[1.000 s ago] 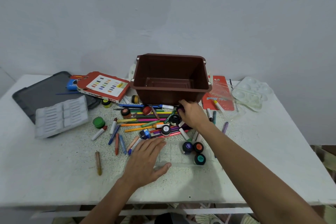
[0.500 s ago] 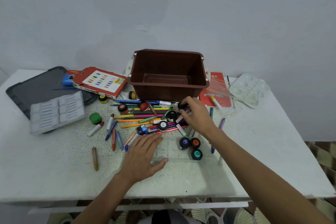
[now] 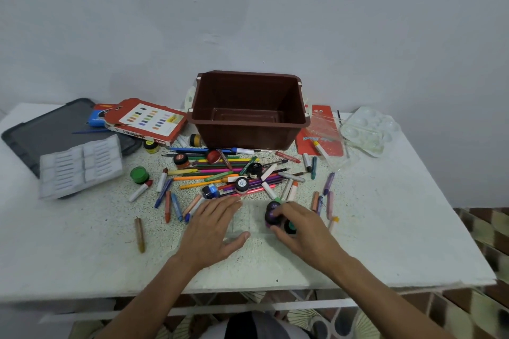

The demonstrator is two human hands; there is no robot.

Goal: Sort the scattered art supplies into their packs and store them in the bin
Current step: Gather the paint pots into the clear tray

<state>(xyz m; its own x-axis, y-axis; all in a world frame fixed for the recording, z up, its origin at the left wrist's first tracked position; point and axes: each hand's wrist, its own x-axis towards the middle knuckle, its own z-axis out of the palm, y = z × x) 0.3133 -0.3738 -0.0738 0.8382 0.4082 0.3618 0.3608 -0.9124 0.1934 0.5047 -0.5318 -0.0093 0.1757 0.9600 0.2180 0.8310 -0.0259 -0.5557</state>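
While left hand (image 3: pixel 212 228) lies flat, right hand (image 3: pixel 300 231) holds purple pot (image 3: pixel 271 215).

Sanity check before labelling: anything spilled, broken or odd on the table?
No spill or damage visible. Pencils and crayons lie scattered in front of the empty brown bin; one brown crayon lies apart, near left. The right hand grips a purple paint pot.

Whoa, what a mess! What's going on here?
A person is tidying art supplies. Their right hand grips a dark purple paint pot beside a teal pot, while the left hand rests flat on a clear tray. The brown bin stands empty, with pencils and crayons scattered in front of it.
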